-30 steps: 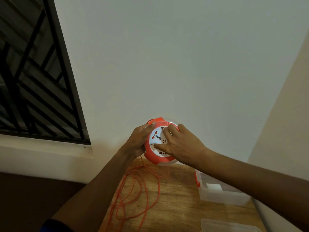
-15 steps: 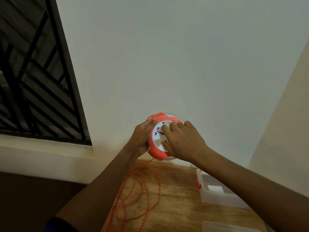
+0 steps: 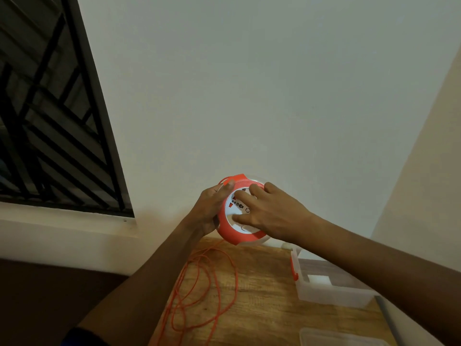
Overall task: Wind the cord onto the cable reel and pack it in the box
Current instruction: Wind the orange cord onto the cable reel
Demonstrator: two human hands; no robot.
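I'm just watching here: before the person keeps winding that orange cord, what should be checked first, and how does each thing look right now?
1. Reel held firmly: ok. The left hand grips the rim of the cable reel, held above the table.
2. Winding hand in place: ok. The right hand has its fingers on the white face.
3. Cord free to feed: cannot tell. The orange cord lies in overlapping loops on the wooden table; a knot cannot be ruled out.
4. Box ready: ok. The clear box stands open, its lid lying apart.
5. Plug end located: cannot tell, not visible.
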